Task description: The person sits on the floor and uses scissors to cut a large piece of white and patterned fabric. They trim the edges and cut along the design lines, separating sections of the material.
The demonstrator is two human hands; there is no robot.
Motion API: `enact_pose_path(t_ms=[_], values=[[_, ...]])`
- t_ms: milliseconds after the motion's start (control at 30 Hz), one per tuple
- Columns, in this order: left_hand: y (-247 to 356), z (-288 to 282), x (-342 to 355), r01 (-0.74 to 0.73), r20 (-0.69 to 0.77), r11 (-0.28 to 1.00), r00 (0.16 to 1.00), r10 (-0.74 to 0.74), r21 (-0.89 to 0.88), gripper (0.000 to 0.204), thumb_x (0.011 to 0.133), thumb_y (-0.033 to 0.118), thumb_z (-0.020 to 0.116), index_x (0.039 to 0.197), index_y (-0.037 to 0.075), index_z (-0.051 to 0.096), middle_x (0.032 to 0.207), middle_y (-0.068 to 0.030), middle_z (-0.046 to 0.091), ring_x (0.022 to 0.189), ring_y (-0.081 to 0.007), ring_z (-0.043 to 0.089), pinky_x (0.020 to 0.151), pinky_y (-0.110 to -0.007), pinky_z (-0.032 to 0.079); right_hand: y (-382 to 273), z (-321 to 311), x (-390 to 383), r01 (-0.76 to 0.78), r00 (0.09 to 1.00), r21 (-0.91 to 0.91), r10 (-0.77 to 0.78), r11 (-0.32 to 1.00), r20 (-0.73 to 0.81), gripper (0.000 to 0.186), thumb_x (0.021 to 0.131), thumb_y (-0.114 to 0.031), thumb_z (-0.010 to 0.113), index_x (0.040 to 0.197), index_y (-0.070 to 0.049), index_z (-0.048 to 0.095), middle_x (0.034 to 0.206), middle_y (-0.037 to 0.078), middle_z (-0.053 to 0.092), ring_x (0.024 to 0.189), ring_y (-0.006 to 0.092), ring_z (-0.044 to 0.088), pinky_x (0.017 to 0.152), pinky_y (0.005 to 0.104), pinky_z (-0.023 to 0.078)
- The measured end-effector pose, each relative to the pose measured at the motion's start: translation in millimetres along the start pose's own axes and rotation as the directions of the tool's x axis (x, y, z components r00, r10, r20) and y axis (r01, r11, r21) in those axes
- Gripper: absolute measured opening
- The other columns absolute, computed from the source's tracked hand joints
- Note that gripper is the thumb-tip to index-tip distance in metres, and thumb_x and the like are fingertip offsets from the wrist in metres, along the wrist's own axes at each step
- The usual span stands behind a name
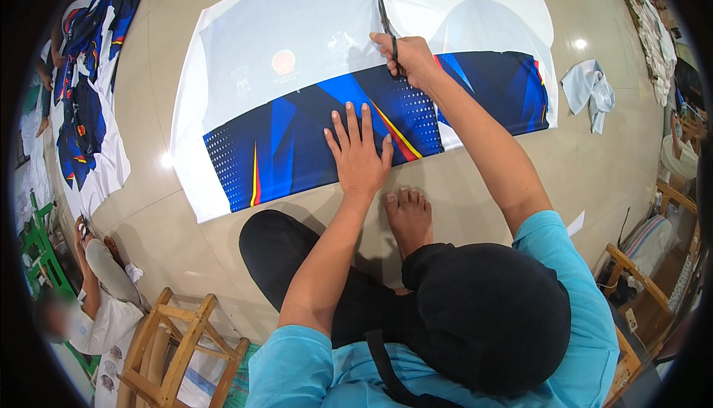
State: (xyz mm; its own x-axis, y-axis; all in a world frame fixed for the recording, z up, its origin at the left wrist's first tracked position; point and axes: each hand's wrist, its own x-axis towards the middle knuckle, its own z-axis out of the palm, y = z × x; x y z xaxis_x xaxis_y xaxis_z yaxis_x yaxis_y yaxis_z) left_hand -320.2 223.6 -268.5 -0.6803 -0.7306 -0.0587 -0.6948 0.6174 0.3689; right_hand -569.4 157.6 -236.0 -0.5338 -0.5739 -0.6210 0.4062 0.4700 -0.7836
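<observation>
A sheet of white-backed cloth (pixel 252 44) lies spread on the floor. Its near part is folded over, showing a printed side (pixel 290 140) in dark blue with red and yellow streaks and white dots. My left hand (pixel 360 159) rests flat on this print, fingers spread. In my right hand (pixel 412 59) is a pair of black-handled scissors (pixel 384 18), fingers wrapped round the handles. The blades point away from me, along the edge between the greyish panel and the white cloth to its right. A rounded pale panel (pixel 483 29) shows farther right.
A pale cloth scrap (pixel 590 92) lies on the tiled floor at right. More printed blue cloth (pixel 85 111) spreads at far left. Another person (pixel 104 304) sits at lower left, near a wooden stool (pixel 182 348). Wooden frames (pixel 639 278) stand at right. My bare foot (pixel 410 222) is close to the cloth's near edge.
</observation>
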Motion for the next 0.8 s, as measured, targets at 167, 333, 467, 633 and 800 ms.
enact_pose_path(t_ms=[167,333,467,633,800], values=[[1,0,1,-0.002,0.005,1.0,1.0,0.002,-0.002,0.081,0.111,0.048,0.057,0.178,0.01,0.032,0.185,-0.0211,0.024,0.171,-0.0499,0.015,0.136,-0.07,0.01,3,0,5,0.0,1.0,-0.031,-0.001,1.0,-0.025,0.043,0.091,-0.035,0.094,0.09,0.002,0.072,0.071,0.003,0.062,0.055,0.0096,0.056,0.046,0.0259,0.044],[1,0,1,-0.001,0.005,1.0,1.0,0.001,0.005,0.08,0.112,0.048,0.056,0.178,0.01,0.032,0.185,-0.0212,0.024,0.171,-0.05,0.015,0.136,-0.07,0.01,5,-2,8,0.01,1.0,-0.054,-0.012,0.999,-0.02,0.044,0.09,-0.035,0.094,0.088,0.002,0.072,0.071,0.004,0.063,0.052,0.0102,0.056,0.046,0.0261,0.044],[0,0,0,0.002,0.005,1.0,1.0,-0.002,-0.007,0.079,0.112,0.048,0.056,0.177,0.01,0.033,0.185,-0.0213,0.024,0.171,-0.05,0.016,0.136,-0.07,0.01,-2,2,7,0.012,0.999,-0.012,-0.012,1.0,-0.044,0.044,0.087,-0.034,0.095,0.082,0.003,0.072,0.071,0.008,0.064,0.054,0.0151,0.058,0.046,0.0303,0.046],[2,-1,1,0.001,0.01,1.0,1.0,-0.001,-0.004,0.08,0.112,0.048,0.056,0.177,0.01,0.033,0.184,-0.0212,0.025,0.17,-0.0498,0.016,0.136,-0.07,0.01,-10,4,15,0.017,0.997,0.001,-0.016,1.0,-0.069,0.043,0.087,-0.035,0.094,0.081,0.001,0.071,0.072,0.007,0.065,0.056,0.015,0.059,0.046,0.0305,0.045],[1,-2,1,0.004,0.023,1.0,1.0,-0.004,0.001,0.08,0.111,0.048,0.056,0.178,0.01,0.032,0.185,-0.0211,0.024,0.17,-0.05,0.016,0.136,-0.07,0.01,-12,7,20,0.001,0.998,0.023,0.0,1.0,-0.063,0.041,0.087,-0.033,0.094,0.08,0.0,0.071,0.073,0.007,0.066,0.056,0.0143,0.059,0.048,0.0299,0.045]])
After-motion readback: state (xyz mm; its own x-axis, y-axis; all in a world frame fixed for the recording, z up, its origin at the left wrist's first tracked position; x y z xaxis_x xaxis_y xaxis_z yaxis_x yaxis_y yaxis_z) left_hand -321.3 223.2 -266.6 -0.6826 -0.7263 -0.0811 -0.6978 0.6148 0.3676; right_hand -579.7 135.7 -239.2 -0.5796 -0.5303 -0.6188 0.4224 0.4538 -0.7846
